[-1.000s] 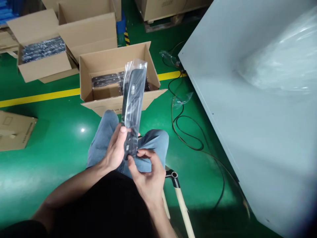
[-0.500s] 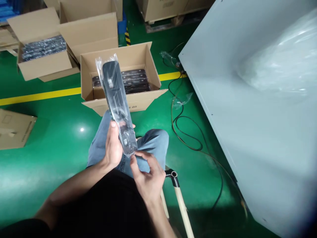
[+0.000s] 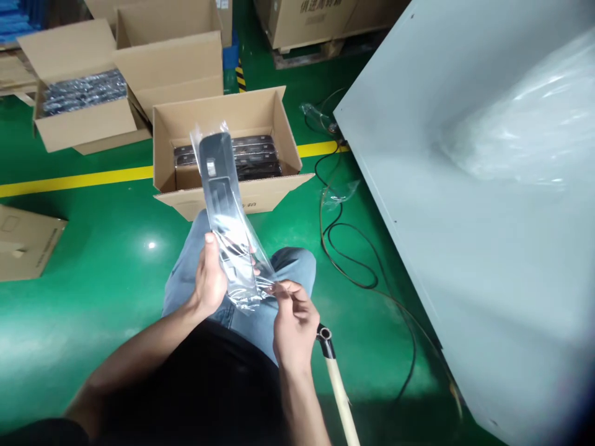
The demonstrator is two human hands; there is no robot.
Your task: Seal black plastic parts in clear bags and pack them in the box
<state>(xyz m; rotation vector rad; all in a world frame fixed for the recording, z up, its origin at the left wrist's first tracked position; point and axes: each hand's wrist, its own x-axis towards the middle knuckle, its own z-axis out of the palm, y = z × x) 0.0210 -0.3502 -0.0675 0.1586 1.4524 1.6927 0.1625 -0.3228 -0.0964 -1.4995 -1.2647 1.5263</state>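
Note:
A long dark plastic panel (image 3: 218,155) with small cut-outs sits inside a clear plastic bag (image 3: 255,241), tilted over my lap. My left hand (image 3: 211,279) is wrapped round its lower part, thumb on the near left edge and fingertips showing at the right edge. My right hand (image 3: 296,313) pinches the bag's film at the lower right and pulls it out sideways from the panel. Just beyond stands an open cardboard box (image 3: 186,201), where several similar dark panels (image 3: 258,152) lie in a row.
Another open carton (image 3: 88,127) at the left holds plastic-wrapped pieces. A closed carton (image 3: 28,241) rests on the green floor. To the right are a large grey panel surface (image 3: 418,186) and loose cables (image 3: 357,272). A pipe frame (image 3: 339,384) stands beside my right forearm.
My right hand has moved right from the panel's lower end, drawing the bag's film outward. The panel has come slightly lower in view, still in my left hand.

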